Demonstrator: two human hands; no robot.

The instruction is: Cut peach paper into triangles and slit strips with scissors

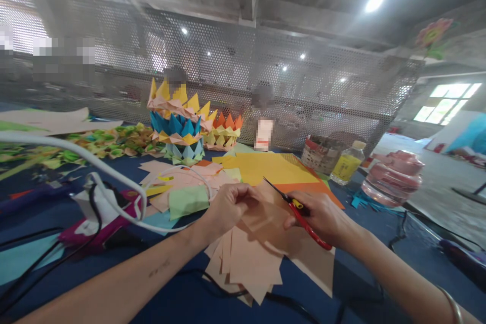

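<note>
My left hand (228,207) pinches the edge of a peach paper sheet (299,253) that lies on the blue table. My right hand (322,217) is closed round red-handled scissors (299,215), whose dark blades point up and left over the paper. Under the sheet lies a pile of cut peach paper squares (246,268). Yellow and orange sheets (269,167) lie just behind both hands.
A stack of folded paper crowns (176,126) stands at the back centre, with green folded pieces (102,142) to its left. A glue gun (102,212) with white cable lies left. A yellow-labelled bottle (347,162), basket (321,152) and pink jar (393,177) stand right. Perforated metal screen behind.
</note>
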